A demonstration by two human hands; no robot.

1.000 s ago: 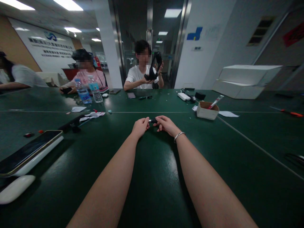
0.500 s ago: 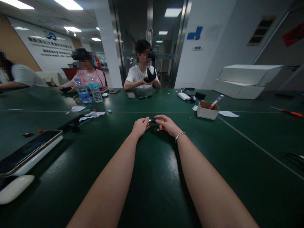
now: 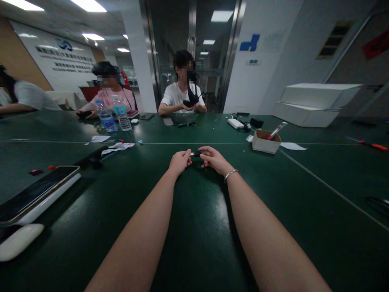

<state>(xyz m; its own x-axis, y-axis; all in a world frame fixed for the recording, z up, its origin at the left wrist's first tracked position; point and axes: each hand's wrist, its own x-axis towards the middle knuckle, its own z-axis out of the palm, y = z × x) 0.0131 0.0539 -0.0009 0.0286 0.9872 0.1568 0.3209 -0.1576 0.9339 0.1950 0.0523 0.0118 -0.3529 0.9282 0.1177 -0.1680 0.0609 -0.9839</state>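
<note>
Cylinder [image 3: 196, 154]: small and slim, with a silver end and a black end, held crosswise between your two hands, in front of you over the green table [image 3: 194, 227]; whether it touches the surface is too small to tell.
Left hand [image 3: 180, 162]: your thumb and fingers are together, clamped on the silver end.
Right hand [image 3: 214, 160]: your thumb and forefinger pinch the black end, the other fingers curled below.
Bracelet [image 3: 231, 175]: a silver band around your right wrist.
Phone [image 3: 39, 192]: dark-screened, lying on a white block at your left, with a rounded white object [image 3: 21, 242] just beside its near end.
Paper scraps [image 3: 119, 147]: white, ahead and to the left, near a long black item [image 3: 91, 157].
Bottles [image 3: 122, 115]: two clear plastic ones, upright, farther back on the left.
Open box [image 3: 266, 144]: small and pale, ahead on the right, a slim packaged item [image 3: 277, 130] leaning out of it.
Screwdriver [image 3: 374, 145]: orange-handled, lying at the far right.
White boxes [image 3: 316, 104]: two, stacked at the back right.
Person across [image 3: 181, 95]: in a white shirt, holding a black strapped device [image 3: 192, 95].
</note>
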